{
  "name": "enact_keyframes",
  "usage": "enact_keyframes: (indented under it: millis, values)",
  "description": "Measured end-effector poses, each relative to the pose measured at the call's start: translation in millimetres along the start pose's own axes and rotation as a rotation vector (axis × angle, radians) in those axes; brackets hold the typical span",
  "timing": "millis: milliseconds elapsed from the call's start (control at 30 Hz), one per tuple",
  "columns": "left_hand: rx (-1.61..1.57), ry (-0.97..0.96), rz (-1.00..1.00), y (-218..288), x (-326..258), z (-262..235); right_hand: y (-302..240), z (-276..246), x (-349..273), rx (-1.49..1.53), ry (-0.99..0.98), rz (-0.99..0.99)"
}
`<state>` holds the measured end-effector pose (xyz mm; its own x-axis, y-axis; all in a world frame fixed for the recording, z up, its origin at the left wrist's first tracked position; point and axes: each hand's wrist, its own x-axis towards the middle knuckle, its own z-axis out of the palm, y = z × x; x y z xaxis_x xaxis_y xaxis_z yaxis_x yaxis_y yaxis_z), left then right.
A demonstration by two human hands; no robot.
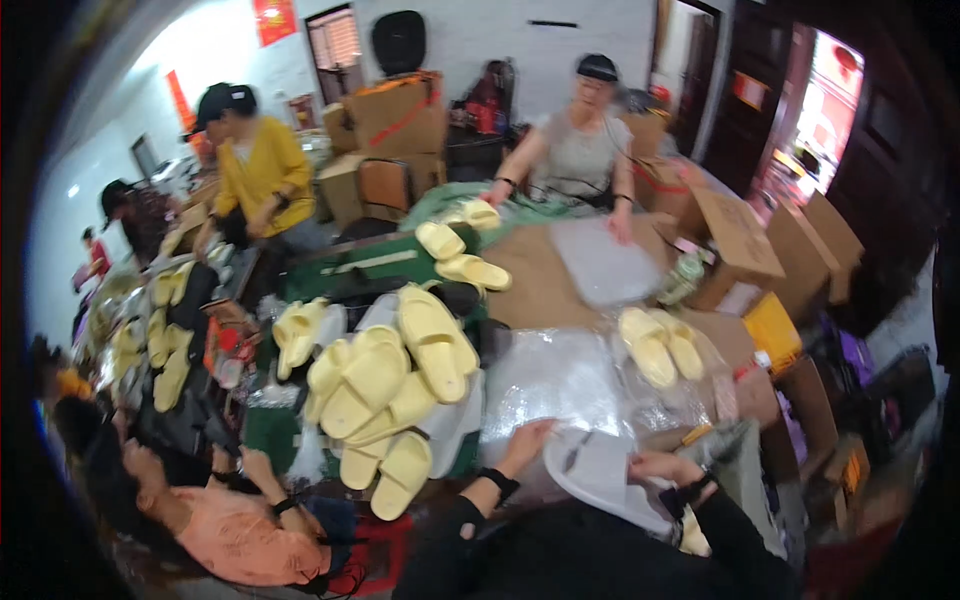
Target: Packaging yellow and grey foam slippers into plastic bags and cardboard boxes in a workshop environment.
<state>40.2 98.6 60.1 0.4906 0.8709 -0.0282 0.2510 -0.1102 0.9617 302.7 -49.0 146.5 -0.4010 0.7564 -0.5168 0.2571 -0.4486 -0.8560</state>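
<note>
From my remote seat I look down on a green-topped table [395, 245] heaped with yellow slippers [380, 375], clear plastic [550, 375] nearer me. Just below that, a white slipper [592, 468] hangs between the hands, its long axis slanting upper left to lower right. The right hand [668, 468], nearer its middle, pinches its edge; the left hand [524, 447] reaches its upper-left end, though blur hides whether it grips.

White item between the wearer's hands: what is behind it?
Just beyond the white item, shiny clear plastic is spread out. What the item itself covers is hidden, so I cannot tell what lies there.
</note>
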Motion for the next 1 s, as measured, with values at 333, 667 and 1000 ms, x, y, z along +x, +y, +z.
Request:
enact_keyframes:
  millis: [333, 667, 1000]
  values:
    - [-0.018, 0.162, 0.082, 54, 20, -2, -31, 5, -20, -0.178, 0.107, 0.062]
    - [0.146, 0.259, 0.285, 58, 7, 8, 9, -2, 12, -0.219, 0.478, -0.115]
    - [0.502, 0.265, 0.396, 70, -8, 15, -13, 17, 29, -0.718, 0.69, -0.212]
